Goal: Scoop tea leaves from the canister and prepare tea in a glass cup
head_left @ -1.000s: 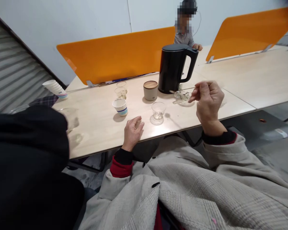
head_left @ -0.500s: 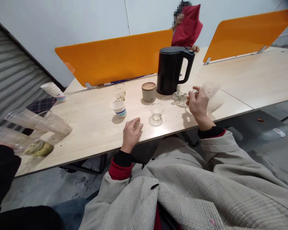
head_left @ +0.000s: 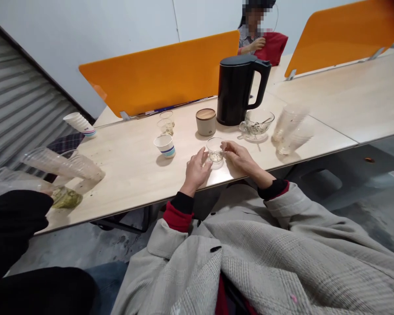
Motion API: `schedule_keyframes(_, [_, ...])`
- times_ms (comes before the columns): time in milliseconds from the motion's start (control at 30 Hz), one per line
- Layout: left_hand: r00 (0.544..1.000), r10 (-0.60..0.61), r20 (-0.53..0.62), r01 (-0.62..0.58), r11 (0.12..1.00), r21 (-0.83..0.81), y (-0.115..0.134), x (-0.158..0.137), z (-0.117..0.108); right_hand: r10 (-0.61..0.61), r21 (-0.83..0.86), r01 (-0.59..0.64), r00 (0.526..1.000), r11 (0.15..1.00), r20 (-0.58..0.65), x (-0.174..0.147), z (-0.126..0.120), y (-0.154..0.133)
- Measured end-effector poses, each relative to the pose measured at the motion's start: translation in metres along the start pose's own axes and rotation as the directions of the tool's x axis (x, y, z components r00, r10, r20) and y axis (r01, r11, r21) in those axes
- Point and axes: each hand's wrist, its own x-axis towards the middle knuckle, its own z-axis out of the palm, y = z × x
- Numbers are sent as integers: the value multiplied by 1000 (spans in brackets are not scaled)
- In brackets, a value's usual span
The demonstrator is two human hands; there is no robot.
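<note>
A small clear glass cup (head_left: 216, 149) stands on the pale wooden table (head_left: 134, 170) near its front edge, between my two hands. My left hand (head_left: 197, 169) lies just left of the cup, fingers apart, thumb tip at its side. My right hand (head_left: 240, 157) reaches in from the right, and its thumb and forefinger close on the cup's rim. Behind the cup are a glass bowl (head_left: 256, 124) with a metal utensil in it, a black kettle (head_left: 237, 89) and a beige jar (head_left: 205, 122) with a wooden lid.
A striped paper cup (head_left: 164, 145), two small glasses (head_left: 166, 123) and stacked paper cups (head_left: 79, 123) are further left. Clear plastic cups (head_left: 290, 129) stand on the right. At left, a person's black sleeve (head_left: 13, 218) holds plastic cup stacks (head_left: 61, 166). Another person (head_left: 261, 37) sits behind orange dividers (head_left: 157, 74).
My right hand left the glass bowl and came down to the small glass cup. My left hand slid forward to the cup's other side. The plastic cups on the right now stand free.
</note>
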Motion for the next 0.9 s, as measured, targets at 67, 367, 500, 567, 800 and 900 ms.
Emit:
schedule_keyframes(67, [1000,15,8,-15,1000,12,2,-1,0,-14,-21,14,1000,1000,-5,2,1,0])
schedule_keyframes(367, [999,29,-28,-28,999,18,-1,-7,-2,-105,-261,77,990,962,-95,8,-12,20])
schedule_keyframes(500, [998,14,-63,8,941,338,7,-10,-8,-102,-597,100,994,796,30,9,-31,23])
schedule_keyframes(567, [1000,-29,5,22,858,513,15,-11,-11,-53,-690,154,985,707,165,6,-36,22])
schedule_keyframes(800, [951,-224,214,-4,683,730,35,-13,-13,87,-796,293,915,530,394,2,-30,14])
schedule_keyframes(900, [948,-236,215,-5,664,748,35,-12,-12,108,-816,279,918,507,381,2,-29,12])
